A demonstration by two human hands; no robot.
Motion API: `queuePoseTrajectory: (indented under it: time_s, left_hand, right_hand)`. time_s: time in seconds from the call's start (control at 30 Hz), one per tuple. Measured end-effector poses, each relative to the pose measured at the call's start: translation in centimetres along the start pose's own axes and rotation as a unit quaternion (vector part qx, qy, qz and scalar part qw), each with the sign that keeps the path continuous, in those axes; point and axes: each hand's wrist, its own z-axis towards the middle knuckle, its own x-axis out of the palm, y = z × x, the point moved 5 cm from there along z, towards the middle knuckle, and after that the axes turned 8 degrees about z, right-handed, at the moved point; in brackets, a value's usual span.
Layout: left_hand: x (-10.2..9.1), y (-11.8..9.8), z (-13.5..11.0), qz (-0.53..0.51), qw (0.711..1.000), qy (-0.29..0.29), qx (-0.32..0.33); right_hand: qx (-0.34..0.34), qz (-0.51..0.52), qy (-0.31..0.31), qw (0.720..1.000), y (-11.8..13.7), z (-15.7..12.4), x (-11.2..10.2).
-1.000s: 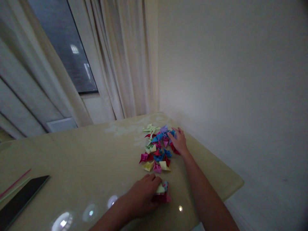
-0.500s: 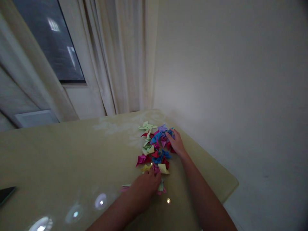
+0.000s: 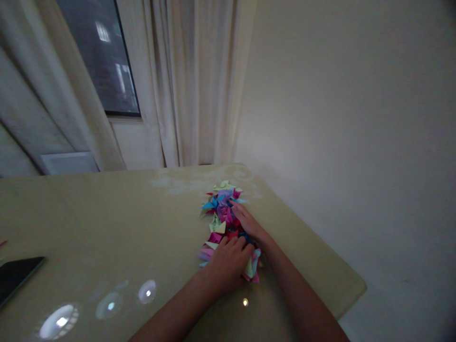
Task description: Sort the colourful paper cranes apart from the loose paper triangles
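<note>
A heap of folded paper cranes (image 3: 218, 224) in green, blue, purple, pink and red lies on the glossy table toward its right end. My left hand (image 3: 232, 263) rests palm down over the near part, fingers slightly bent and apart against the paper. Beneath and beside it, pale green and pink folded pieces (image 3: 252, 266) stick out. Along the heap's right side lies my right hand (image 3: 246, 221), its fingers stretched out and touching purple and magenta pieces. Cranes under both palms are hidden.
The pale yellow table (image 3: 107, 223) reflects ceiling lights. A dark flat device (image 3: 19, 275) lies at the left edge, with a small pink thing behind it. Curtains (image 3: 199, 85) and a window (image 3: 103, 57) stand beyond; a white wall (image 3: 338, 118) borders the right.
The cranes are pressed into a tighter heap. My right hand has moved left against them, and my left hand has pushed the near pieces forward. The view has turned slightly left.
</note>
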Motion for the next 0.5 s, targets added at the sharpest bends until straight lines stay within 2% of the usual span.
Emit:
queuePoseTrajectory:
  time_s: [0.1,0.17,0.23,0.3,0.4,0.5]
  left_hand:
    - [-0.4,1.0,0.0,-0.011,1.000,-0.001,-0.008]
    - [-1.2,2.1,0.0,-0.057,0.998,-0.004,-0.025]
    - [-2.5,3.6,-0.1,-0.112,0.992,-0.033,-0.055]
    - [-4.2,5.4,-0.5,-0.157,0.980,-0.087,-0.090]
    - [-6.7,7.9,-1.3,-0.242,0.943,-0.189,-0.127]
    - [-8.0,9.5,-1.8,-0.376,0.868,-0.283,-0.159]
  right_hand:
    - [0.036,0.092,0.087,0.991,0.7,-0.1,2.5]
    - [0.078,0.144,0.112,0.980,0.8,-0.1,2.9]
    - [0.094,0.170,0.095,0.976,1.2,-0.3,2.5]
    - [0.077,0.176,0.061,0.980,1.9,-0.7,1.8]
    - [0.028,0.166,0.031,0.985,3.4,-1.9,1.4]
    - [-0.030,0.142,0.046,0.988,4.9,-2.9,2.3]
